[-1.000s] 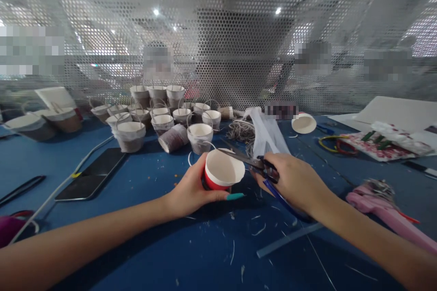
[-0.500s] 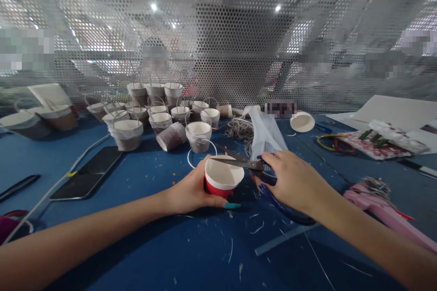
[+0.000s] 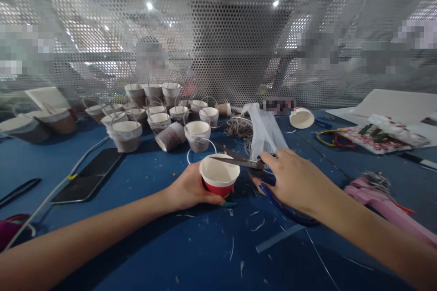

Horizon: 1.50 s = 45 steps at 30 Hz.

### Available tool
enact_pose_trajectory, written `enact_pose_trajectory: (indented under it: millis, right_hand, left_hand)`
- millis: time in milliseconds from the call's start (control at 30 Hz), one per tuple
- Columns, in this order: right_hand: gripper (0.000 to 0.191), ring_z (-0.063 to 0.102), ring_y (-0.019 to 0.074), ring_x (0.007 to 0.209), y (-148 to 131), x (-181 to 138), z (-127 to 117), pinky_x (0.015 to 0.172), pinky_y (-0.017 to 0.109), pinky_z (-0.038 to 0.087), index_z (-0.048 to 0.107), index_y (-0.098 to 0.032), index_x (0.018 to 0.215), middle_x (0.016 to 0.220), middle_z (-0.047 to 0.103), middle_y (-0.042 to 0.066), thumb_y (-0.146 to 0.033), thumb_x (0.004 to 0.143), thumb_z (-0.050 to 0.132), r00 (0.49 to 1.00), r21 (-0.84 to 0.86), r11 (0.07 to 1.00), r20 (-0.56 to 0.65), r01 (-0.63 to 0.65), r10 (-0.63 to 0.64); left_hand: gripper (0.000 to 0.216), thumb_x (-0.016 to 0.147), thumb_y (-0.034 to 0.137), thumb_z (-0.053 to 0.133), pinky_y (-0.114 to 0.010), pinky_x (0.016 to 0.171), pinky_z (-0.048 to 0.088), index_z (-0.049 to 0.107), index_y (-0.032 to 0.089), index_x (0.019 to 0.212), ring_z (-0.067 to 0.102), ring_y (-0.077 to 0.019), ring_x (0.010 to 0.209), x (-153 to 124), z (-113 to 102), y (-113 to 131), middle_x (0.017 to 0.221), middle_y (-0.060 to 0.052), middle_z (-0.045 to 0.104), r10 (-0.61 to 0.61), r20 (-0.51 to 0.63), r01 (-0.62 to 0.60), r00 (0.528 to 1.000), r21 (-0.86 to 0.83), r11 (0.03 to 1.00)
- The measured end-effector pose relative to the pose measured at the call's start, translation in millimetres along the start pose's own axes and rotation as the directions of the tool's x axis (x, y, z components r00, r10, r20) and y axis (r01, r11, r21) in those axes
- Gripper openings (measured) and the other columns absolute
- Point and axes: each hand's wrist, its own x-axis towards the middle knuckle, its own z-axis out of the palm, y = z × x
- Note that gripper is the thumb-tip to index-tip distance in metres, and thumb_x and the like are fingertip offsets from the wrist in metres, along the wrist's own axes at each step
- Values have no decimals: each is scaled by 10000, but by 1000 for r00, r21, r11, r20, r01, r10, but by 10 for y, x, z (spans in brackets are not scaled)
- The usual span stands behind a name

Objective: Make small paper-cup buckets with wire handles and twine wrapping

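Note:
My left hand [image 3: 189,188] is wrapped round a small paper cup [image 3: 219,176], red outside and white inside, held just above the blue table [image 3: 143,245]. My right hand [image 3: 293,182] grips the blue handles of a pair of scissors [image 3: 239,162]. The blades lie across the cup's rim on its far right side. A loose white ring of cup rim [image 3: 202,150] lies on the table behind the cup.
Several small wrapped cup baskets with wire handles [image 3: 160,116] stand at the back left. A phone [image 3: 89,175] lies left, a pink glue gun [image 3: 385,202] right, twine [image 3: 241,128] and a plastic bag [image 3: 264,132] behind, a perforated metal screen [image 3: 218,45] beyond.
Both hands have sunk a little toward the table with the cup. The scissor blades have moved from beside the rim to over it and closed somewhat.

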Motion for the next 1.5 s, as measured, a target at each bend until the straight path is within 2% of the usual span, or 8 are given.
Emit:
enact_pose_trajectory:
  millis: [100,267,600,767,967,1167,1300,1500]
  right_hand:
    - [463,600,303,775,-8,25,-52,589,369,451,605,-133,1028,792,620,146,-529,872,424,998,-7,1000,54,16,-16]
    - [431,610,310,739,-36,29,-127,544,353,413,619,-137,972,755,627,155,-507,874,422,998,-47,999,68,10,-7]
    - [418,597,253,563,-15,6,-148,464,298,300,619,-161,892,667,642,133,-506,883,383,997,-110,994,82,10,-1]
    - [411,591,227,530,-28,15,-137,459,288,283,617,-160,875,643,647,119,-482,907,363,995,-96,995,101,32,-22]
    - [424,604,234,552,-40,7,-167,465,291,270,622,-156,889,678,664,128,-478,920,348,991,-113,993,131,18,-3]
    - [394,609,245,593,-62,23,-176,481,298,255,630,-143,942,694,664,136,-452,901,388,997,-155,987,73,41,-30]
    - [363,577,198,569,-88,69,-155,500,291,248,633,-157,881,666,649,106,-462,863,437,995,-119,989,-8,93,-95]
    - [376,547,188,551,-73,98,-205,500,288,224,658,-148,885,649,640,105,-474,832,476,983,-84,983,-73,163,-169]
  left_hand:
    - [730,540,324,853,-427,959,465,546,132,1174,643,-261,981,18,-13,-8,1035,-100,698,22,17,-23,1000,17,1000]
    - [665,547,336,855,-401,927,482,570,140,1115,651,-247,943,42,-35,-10,1009,-86,703,73,55,-74,996,11,997]
    - [560,529,326,859,-401,908,487,616,124,991,640,-257,950,42,-30,-43,993,-103,697,74,67,-72,995,-30,997]
    - [609,495,314,869,-408,920,481,603,127,1010,630,-265,978,45,-37,-52,1019,-102,690,80,35,-80,996,-11,997]
    - [630,506,340,859,-400,917,479,592,144,1042,633,-254,973,63,-81,-74,1029,-80,690,91,60,-95,994,55,994]
    - [615,537,342,843,-398,891,487,595,139,1062,644,-248,940,78,-198,-118,993,-82,701,107,198,-108,974,-3,994]
    - [672,514,333,855,-421,917,472,589,129,1097,632,-265,979,63,-240,-105,1038,-107,690,99,206,-104,974,14,995]
    - [526,605,327,817,-371,900,486,621,135,1053,648,-220,926,56,-245,-73,997,-94,707,160,324,-134,933,-100,986]
